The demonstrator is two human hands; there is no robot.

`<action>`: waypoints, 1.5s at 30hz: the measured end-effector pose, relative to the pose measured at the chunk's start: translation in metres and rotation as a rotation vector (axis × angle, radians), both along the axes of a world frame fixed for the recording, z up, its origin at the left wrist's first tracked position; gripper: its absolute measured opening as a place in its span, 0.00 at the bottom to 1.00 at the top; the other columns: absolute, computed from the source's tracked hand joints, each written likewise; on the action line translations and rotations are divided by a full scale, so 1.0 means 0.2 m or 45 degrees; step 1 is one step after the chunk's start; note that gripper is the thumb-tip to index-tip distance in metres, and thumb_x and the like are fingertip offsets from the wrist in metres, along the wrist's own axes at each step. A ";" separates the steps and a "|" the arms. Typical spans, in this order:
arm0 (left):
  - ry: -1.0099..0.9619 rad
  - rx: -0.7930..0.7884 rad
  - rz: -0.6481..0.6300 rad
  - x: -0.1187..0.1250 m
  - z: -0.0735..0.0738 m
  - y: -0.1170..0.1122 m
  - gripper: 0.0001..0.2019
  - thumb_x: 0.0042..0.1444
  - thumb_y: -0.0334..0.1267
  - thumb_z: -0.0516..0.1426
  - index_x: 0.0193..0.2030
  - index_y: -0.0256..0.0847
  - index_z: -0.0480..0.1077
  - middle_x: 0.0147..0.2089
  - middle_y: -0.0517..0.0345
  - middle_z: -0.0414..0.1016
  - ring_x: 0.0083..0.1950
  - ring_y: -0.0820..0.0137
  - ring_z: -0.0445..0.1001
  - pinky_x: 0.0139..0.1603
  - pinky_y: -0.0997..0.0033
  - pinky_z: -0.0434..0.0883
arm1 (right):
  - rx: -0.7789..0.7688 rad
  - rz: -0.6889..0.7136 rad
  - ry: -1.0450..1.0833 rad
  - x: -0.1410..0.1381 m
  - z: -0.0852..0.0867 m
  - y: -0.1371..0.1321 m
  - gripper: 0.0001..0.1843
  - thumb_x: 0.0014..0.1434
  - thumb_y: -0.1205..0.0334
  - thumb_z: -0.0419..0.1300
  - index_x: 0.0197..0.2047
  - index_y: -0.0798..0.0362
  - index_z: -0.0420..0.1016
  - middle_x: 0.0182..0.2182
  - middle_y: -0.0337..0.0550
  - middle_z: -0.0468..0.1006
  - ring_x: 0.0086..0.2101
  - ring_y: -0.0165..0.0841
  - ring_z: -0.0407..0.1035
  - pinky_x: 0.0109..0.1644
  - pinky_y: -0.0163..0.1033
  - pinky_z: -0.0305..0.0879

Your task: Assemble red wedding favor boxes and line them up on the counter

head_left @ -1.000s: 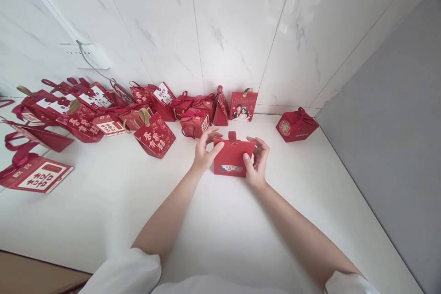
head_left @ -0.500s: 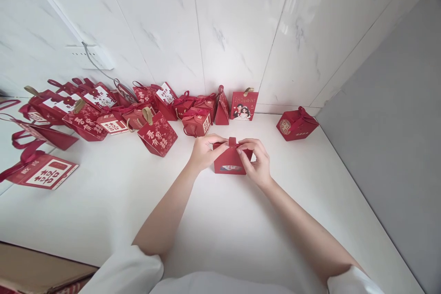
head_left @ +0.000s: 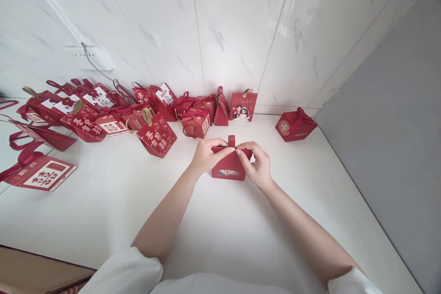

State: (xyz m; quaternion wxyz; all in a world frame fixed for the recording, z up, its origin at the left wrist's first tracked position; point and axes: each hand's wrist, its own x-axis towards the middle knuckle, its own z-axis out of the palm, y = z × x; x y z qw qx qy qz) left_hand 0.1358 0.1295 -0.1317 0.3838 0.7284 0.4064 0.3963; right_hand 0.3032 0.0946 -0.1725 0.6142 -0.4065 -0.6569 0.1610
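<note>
A small red gift box [head_left: 230,165] with an oval window low on its front stands on the white table between my hands. From its top edge rises a red strap loop [head_left: 232,140]. My left hand [head_left: 208,155] pinches the top edge from the left, thumb along the near side and fingers behind. On the right, my right hand [head_left: 255,161] grips the same edge, its thumb and fingertips close to the loop. Both thumbs nearly meet just under the loop. What lies inside the box is hidden, apart from a pale printed patch at the window.
Several finished-looking red boxes with ribbons line the tiled wall, among them a couple-print box [head_left: 243,106] and a patterned box [head_left: 157,135]. A ribboned box [head_left: 296,125] stands at the right. A cardboard box [head_left: 37,268] fills the lower left corner; a grey panel [head_left: 386,124] borders the right.
The red gift box has shifted slightly toward me and its front now leans a little more. Both hands keep hold of its top edge, with the thumbs closer together.
</note>
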 end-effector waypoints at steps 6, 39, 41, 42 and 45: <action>0.029 0.043 -0.006 0.00 -0.01 0.00 0.12 0.56 0.45 0.59 0.31 0.39 0.75 0.31 0.58 0.77 0.34 0.70 0.73 0.38 0.72 0.68 | -0.028 0.021 -0.042 0.01 -0.01 0.01 0.03 0.62 0.64 0.58 0.40 0.49 0.72 0.34 0.41 0.77 0.34 0.32 0.71 0.38 0.39 0.68; -0.323 -0.101 0.141 -0.05 -0.51 0.19 0.26 0.64 0.51 0.48 0.65 0.42 0.56 0.67 0.47 0.60 0.67 0.62 0.61 0.66 0.59 0.61 | -0.721 0.191 0.215 0.08 -0.39 0.19 0.31 0.64 0.42 0.50 0.65 0.47 0.59 0.60 0.46 0.68 0.58 0.40 0.63 0.63 0.50 0.59; -0.364 -0.158 0.107 -0.06 -0.50 0.19 0.26 0.64 0.51 0.48 0.65 0.43 0.57 0.67 0.48 0.60 0.67 0.62 0.61 0.66 0.59 0.62 | -0.733 0.200 0.254 0.09 -0.40 0.20 0.32 0.63 0.41 0.52 0.65 0.47 0.58 0.60 0.46 0.68 0.58 0.40 0.64 0.62 0.50 0.61; -0.395 -0.195 0.080 -0.07 -0.49 0.20 0.27 0.64 0.52 0.49 0.66 0.43 0.56 0.67 0.48 0.60 0.67 0.61 0.61 0.65 0.58 0.63 | -0.725 0.214 0.275 0.09 -0.41 0.20 0.32 0.63 0.41 0.52 0.65 0.47 0.58 0.60 0.46 0.68 0.58 0.40 0.64 0.62 0.49 0.62; -0.501 -0.306 -0.013 -0.08 -0.47 0.20 0.29 0.62 0.51 0.52 0.67 0.44 0.54 0.67 0.48 0.61 0.66 0.60 0.63 0.64 0.56 0.65 | -0.659 0.318 0.362 0.09 -0.41 0.21 0.34 0.62 0.42 0.54 0.66 0.47 0.55 0.61 0.48 0.66 0.58 0.40 0.63 0.61 0.50 0.63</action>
